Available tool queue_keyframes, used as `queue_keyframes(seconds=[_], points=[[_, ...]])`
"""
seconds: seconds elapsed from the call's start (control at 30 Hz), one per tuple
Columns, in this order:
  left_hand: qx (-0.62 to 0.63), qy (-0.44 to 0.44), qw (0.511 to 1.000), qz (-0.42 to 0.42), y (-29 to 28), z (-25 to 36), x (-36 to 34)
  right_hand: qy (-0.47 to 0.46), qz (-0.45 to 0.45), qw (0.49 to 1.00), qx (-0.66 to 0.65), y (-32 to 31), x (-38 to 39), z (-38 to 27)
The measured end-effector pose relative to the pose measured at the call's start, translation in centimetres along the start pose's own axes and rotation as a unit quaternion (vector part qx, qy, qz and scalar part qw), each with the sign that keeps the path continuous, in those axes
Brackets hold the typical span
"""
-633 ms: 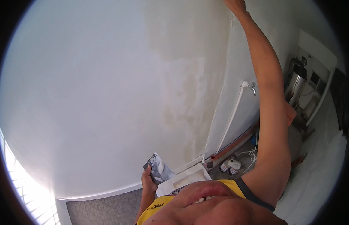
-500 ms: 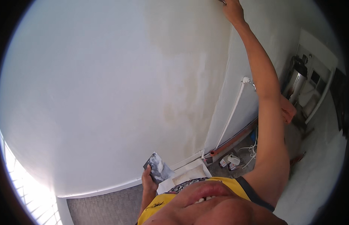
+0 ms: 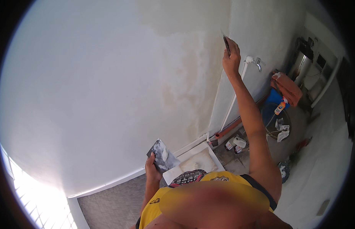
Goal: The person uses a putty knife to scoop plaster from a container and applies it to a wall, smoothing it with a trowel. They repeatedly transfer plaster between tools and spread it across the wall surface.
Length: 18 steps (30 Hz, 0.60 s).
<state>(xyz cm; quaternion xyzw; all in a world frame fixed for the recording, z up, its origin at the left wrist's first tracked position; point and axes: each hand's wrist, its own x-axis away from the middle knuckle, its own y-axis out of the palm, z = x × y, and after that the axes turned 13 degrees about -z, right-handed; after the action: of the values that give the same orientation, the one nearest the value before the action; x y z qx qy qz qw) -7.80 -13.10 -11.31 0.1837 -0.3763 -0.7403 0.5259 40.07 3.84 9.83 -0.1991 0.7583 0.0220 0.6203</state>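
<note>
My left hand [image 3: 152, 168] is closed on the edge of a flat dark plate [image 3: 162, 154] smeared with white paste, held low in front of the wall. My right arm reaches up and forward. Its hand [image 3: 232, 61] grips a putty knife [image 3: 226, 44] by the dark handle, with the thin blade pointing up beside the wall corner. Whether the blade touches the wall I cannot tell. The white wall [image 3: 89, 87] carries uneven beige and pale patches near the corner.
A white tray [image 3: 219, 157] with a pale bag in it stands below the plate. To the right are a metal tap [image 3: 257, 63], a white pipe [image 3: 233, 102], a reddish pipe [image 3: 230, 128], small containers [image 3: 238, 142], an orange spray bottle [image 3: 279, 108] and a reddish cloth [image 3: 287, 89].
My right hand has come down from the top of the view, bringing the putty knife fully into sight near the corner. The left hand and plate appear slightly higher.
</note>
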Motion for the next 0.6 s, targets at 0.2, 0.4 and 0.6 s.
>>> queue_keyframes(seconds=[0.2,0.4,0.6], points=[[-0.008,0.004,1.0,-0.016,-0.3,0.0,0.1,-0.09,-0.082,0.987,0.103,2.6,-3.3,0.9],[0.011,0.009,1.0,0.025,0.1,-0.1,0.0,0.082,-0.185,0.978,0.053,2.1,6.5,2.9],[-0.022,0.005,0.999,0.023,0.2,0.3,0.4,0.322,-0.069,0.943,0.036,0.1,-3.6,7.7]])
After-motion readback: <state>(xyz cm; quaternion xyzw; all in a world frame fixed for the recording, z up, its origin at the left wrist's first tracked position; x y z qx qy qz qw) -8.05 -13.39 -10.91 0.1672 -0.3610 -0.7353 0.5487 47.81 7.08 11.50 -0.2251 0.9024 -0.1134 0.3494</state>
